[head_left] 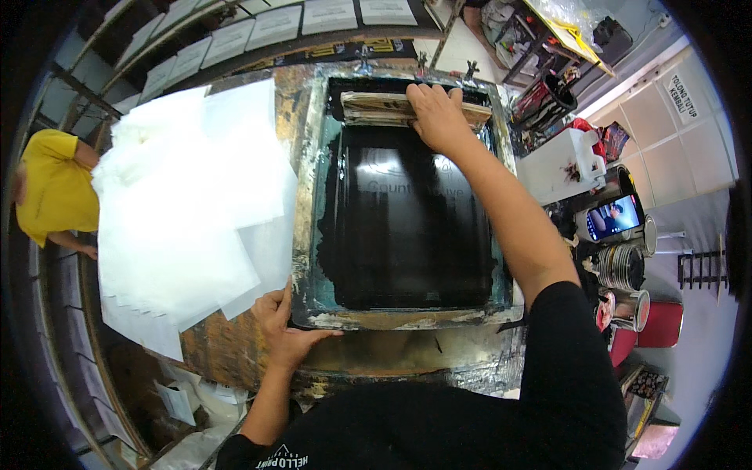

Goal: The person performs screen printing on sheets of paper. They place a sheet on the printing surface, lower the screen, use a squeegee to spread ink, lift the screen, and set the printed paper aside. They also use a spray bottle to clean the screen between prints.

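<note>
A screen printing frame [300,258] lies on the worktable, its mesh covered with wet black ink [407,235] and a faint design showing through. Near its far end my right hand [439,116] is closed over the wooden handle of a squeegee [376,108], which lies across the width of the screen. The squeegee's blade is hidden. My left hand [283,329] grips the frame's near left corner, thumb along the near edge and a finger up the left side. Beside the frame on the left, a loose pile of white sheets [180,204] reaches its edge.
Hinge clamps [471,69] stand at the frame's far edge. To the right are a white jug [560,164], a lit phone [613,218] and several cans [630,309]. Racks with printed sheets [278,28] line the far side. A person in yellow [59,188] stands at left.
</note>
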The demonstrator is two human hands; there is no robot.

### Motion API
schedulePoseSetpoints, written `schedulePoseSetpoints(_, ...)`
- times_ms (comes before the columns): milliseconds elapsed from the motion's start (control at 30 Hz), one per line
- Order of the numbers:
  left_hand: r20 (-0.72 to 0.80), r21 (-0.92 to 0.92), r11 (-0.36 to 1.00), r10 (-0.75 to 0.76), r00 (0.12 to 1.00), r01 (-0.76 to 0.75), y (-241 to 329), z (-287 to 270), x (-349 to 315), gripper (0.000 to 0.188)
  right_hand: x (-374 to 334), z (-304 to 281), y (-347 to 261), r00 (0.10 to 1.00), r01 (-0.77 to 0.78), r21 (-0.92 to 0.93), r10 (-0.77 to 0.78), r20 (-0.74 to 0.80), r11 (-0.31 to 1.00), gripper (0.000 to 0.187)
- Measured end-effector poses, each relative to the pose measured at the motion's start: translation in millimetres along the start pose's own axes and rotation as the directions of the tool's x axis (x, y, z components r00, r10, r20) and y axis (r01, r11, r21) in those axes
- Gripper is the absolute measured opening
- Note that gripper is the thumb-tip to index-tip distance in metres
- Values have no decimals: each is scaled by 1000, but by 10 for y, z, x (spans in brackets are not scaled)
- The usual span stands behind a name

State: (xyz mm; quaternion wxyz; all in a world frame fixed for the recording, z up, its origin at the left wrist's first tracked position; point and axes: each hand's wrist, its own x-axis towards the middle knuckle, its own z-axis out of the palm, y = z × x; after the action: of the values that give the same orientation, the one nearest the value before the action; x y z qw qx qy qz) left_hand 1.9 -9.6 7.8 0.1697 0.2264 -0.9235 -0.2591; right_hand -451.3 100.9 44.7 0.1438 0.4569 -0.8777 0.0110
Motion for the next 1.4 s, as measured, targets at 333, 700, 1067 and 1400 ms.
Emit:
schedulePoseSetpoints(333,-324,-598,798,-155,933,-75,-284,785,-329,145,746,87,336,993,29,-27,-32,-114,999,51)
schedulePoseSetpoints(700,-385,-535,834,-98,918,-135,-137,693,-265,139,791,131,215,999,-32,-43,31,-23,999,39)
schedulePoseSetpoints(1067,-338,-585,808,-168,926,-67,-93,682,-260,146,717,216,435,990,-19,-51,12,-139,999,28)
schedulePoseSetpoints(1400,-352,-594,797,-139,926,-106,-161,707,-279,146,644,212,496,988,-35,-76,23,-156,996,27)
